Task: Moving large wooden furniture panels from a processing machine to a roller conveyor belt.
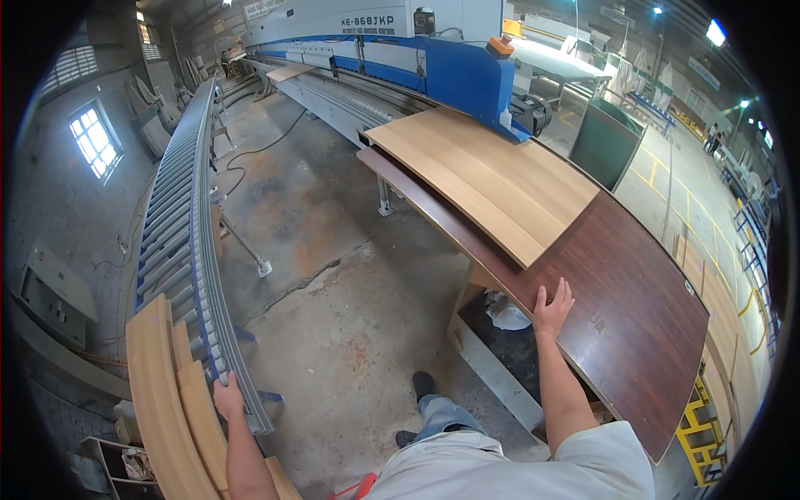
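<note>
- Pale wood panel [492, 183], in the head view: flat above the dark brown desk [625, 350], with far edge close by a blue machine housing [467, 79] and near corner just beside the right hand [552, 312].
- Right hand laid on the desk near its edge, fingers slightly apart.
- Left hand [228, 400] at the rail of the roller conveyor [171, 200], touching; cannot tell whether fingers clamped on it.
- Next to the left hand, on the conveyor's near end, long wood strips [167, 392] stacked side by side, partly hidden by the forearm.
- Between conveyor and machine, a concrete floor [350, 317] with a crack; in the way there, a support foot [263, 268] jutting out and a black cable [258, 150] curling across.
- Under the desk, a crumpled white bundle [507, 312] in a dark recess.
- Beyond the desk, a green bin [607, 142]; low at right, a yellow frame [702, 437].
- At left, a grey box [57, 292] below a bright window [94, 137].
- On the machine's white casing [333, 15], large dark lettering over a smaller printed line.
- On the desk top, a faint mark [597, 322]; at its far edge, a small pale label [689, 288], too small to read.
- High at right, a hanging sign [704, 72], likewise unreadable.
</note>
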